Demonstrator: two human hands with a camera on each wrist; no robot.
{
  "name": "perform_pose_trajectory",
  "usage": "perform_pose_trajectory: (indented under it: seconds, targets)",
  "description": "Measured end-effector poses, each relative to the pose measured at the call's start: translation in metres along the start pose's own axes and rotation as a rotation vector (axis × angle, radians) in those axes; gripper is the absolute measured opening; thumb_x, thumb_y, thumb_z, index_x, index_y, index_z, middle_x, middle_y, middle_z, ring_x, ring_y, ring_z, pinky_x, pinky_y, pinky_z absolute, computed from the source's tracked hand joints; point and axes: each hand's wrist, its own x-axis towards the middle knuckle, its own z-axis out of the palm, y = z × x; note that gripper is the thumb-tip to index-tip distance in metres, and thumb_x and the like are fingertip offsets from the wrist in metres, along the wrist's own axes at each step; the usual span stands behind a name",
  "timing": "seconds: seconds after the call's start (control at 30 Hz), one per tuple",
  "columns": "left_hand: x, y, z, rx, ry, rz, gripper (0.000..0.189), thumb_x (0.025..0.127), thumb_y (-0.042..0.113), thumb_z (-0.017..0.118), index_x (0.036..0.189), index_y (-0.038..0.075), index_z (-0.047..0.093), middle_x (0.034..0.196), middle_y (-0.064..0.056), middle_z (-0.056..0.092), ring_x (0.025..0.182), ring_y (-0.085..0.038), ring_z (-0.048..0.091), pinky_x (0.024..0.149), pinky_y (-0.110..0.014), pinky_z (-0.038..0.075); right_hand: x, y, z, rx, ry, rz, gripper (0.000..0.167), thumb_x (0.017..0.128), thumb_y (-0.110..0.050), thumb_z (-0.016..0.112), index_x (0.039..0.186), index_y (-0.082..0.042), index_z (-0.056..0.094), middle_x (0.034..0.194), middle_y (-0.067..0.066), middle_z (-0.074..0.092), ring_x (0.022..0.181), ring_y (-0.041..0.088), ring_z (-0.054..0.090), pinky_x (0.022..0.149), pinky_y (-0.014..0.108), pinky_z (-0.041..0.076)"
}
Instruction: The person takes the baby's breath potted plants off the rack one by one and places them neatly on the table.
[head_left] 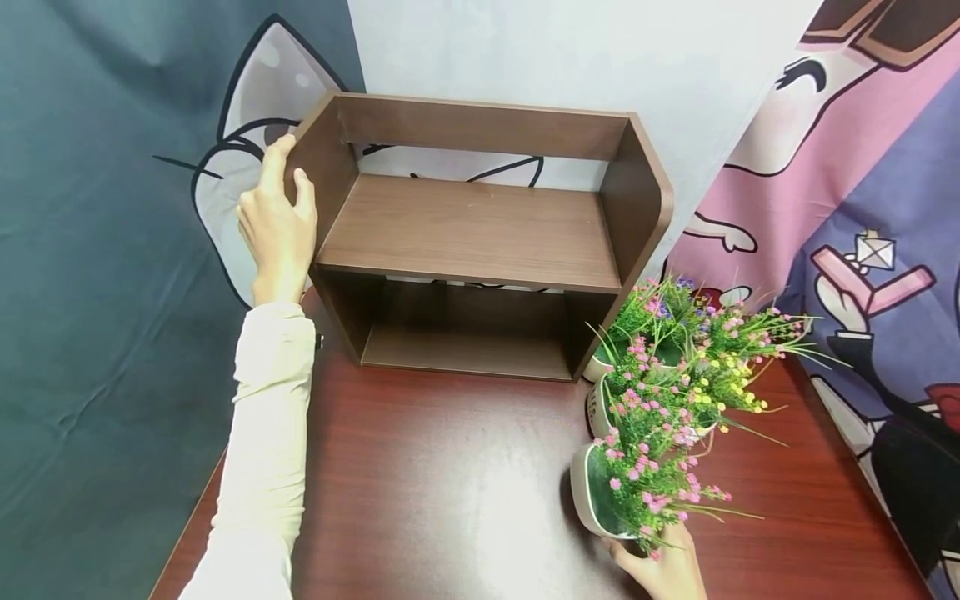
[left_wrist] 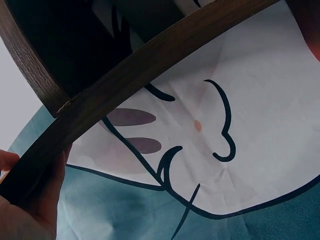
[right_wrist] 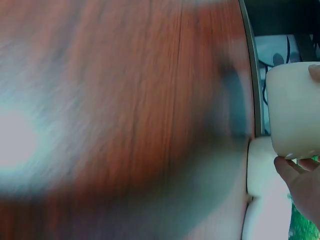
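Note:
A brown two-tier wooden shelf [head_left: 480, 229] stands on the reddish table against the wall. My left hand [head_left: 279, 225] holds the front edge of its left side panel, up near the top. In the left wrist view, the thumb and fingers lie on either side of that dark panel [left_wrist: 100, 107]. At the lower right, my right hand [head_left: 666, 567] grips a white flowerpot [head_left: 582, 493] of artificial pink flowers and grass. The right wrist view has the fingers [right_wrist: 290, 170] against the pot, and some of the hand is cut off by the frame.
Several more potted artificial plants, with pink, purple and yellow flowers [head_left: 720, 379], crowd the shelf's right side. The glossy table [head_left: 435, 475] reflects a bright spot. A teal curtain [head_left: 97, 275] hangs at the left, and a cartoon-printed cloth [head_left: 862, 200] at the right.

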Motion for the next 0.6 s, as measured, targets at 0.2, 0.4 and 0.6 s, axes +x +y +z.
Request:
perform_pose_trajectory:
  seconds: [0.2,0.4,0.6]
  targets:
    - [0.001,0.001,0.000,-0.010,0.008,0.004,0.037,0.096,0.029,0.043,0.131,0.030,0.054,0.129,0.011,0.055,0.069,-0.038,0.056,0.064,-0.045,0.039,0.000,0.007,-0.014,0.012,0.046,-0.029,0.069,0.039,-0.002,0.089,0.103,0.003,0.062,0.096,-0.003,0.063,0.093,-0.013,0.046,0.080,0.005,0.031]
    - [0.001,0.003,0.002,-0.015,-0.001,0.007,0.037,0.096,0.029,0.042,0.132,0.030,0.053,0.130,0.012,0.054,0.068,-0.038,0.055,0.064,-0.044,0.039,-0.001,0.010,-0.025,0.005,0.058,0.008,0.070,0.040,-0.003,0.090,0.104,0.001,0.062,0.098,-0.017,0.059,0.092,-0.015,0.046,0.078,0.006,0.033]
    - [-0.001,0.002,0.000,-0.004,-0.003,-0.005,0.038,0.096,0.031,0.041,0.133,0.031,0.052,0.131,0.014,0.052,0.063,-0.034,0.051,0.062,-0.037,0.035,-0.007,0.010,-0.039,-0.081,0.025,0.149,0.067,0.047,-0.014,0.091,0.106,0.001,0.063,0.094,0.004,0.066,0.084,-0.007,0.051,0.072,0.007,0.035]
